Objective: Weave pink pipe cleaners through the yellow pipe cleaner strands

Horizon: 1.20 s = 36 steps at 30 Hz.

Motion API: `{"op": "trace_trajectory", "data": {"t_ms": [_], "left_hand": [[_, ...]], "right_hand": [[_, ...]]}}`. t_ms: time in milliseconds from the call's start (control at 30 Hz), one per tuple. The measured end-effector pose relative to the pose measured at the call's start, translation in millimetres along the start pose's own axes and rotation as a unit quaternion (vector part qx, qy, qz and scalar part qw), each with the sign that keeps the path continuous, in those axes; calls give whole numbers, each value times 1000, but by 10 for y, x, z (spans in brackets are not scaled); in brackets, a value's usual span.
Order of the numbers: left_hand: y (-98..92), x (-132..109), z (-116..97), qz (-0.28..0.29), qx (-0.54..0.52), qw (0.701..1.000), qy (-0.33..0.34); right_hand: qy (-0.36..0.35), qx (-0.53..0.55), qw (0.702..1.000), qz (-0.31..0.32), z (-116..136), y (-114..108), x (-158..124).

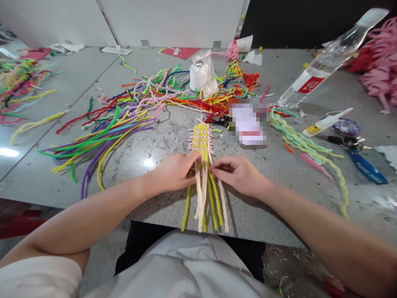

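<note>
A small woven mat of yellow, cream and pink pipe cleaners (202,140) lies on the grey table (161,207) in front of me, its loose yellow and cream ends (204,198) trailing over the near edge. My left hand (175,171) rests on the mat's lower left, fingers pinched on a strand. My right hand (238,174) is at its lower right, fingertips curled and pinching a strand too. The two hands nearly meet over the loose ends.
A big heap of coloured pipe cleaners (124,116) spreads to the left and behind. A white roll in a bag (200,74), a clear bottle (328,58), a glue tube (325,123), keys (353,142) and green wavy strands (304,145) lie to the right.
</note>
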<state>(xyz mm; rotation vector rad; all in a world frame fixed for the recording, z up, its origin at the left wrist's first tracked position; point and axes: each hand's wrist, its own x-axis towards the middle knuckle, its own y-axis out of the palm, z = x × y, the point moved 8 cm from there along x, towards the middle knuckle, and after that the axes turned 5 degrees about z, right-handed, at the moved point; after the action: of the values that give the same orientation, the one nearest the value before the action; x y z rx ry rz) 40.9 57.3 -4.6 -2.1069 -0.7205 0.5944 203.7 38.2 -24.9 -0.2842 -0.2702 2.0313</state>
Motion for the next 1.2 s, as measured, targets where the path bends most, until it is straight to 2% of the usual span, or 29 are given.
{"op": "trace_trajectory", "data": {"t_ms": [300, 467, 667, 867, 1033, 1200], "left_hand": [[-14, -17, -17, -12, -6, 1000, -4], [0, -20, -39, -5, 4, 1000, 0], [17, -24, -22, -8, 26, 1000, -4], [30, -18, -19, -8, 31, 999, 6], [24, -20, -15, -16, 10, 1000, 6], [35, -33, -43, -15, -17, 1000, 18]], "right_hand": [[63, 128, 988, 54, -68, 15, 42], [96, 148, 981, 84, -51, 74, 21], [91, 153, 983, 53, -38, 39, 16], [139, 207, 968, 36, -69, 64, -1], [105, 175, 978, 49, -99, 93, 11], [60, 105, 992, 23, -110, 79, 21]]}}
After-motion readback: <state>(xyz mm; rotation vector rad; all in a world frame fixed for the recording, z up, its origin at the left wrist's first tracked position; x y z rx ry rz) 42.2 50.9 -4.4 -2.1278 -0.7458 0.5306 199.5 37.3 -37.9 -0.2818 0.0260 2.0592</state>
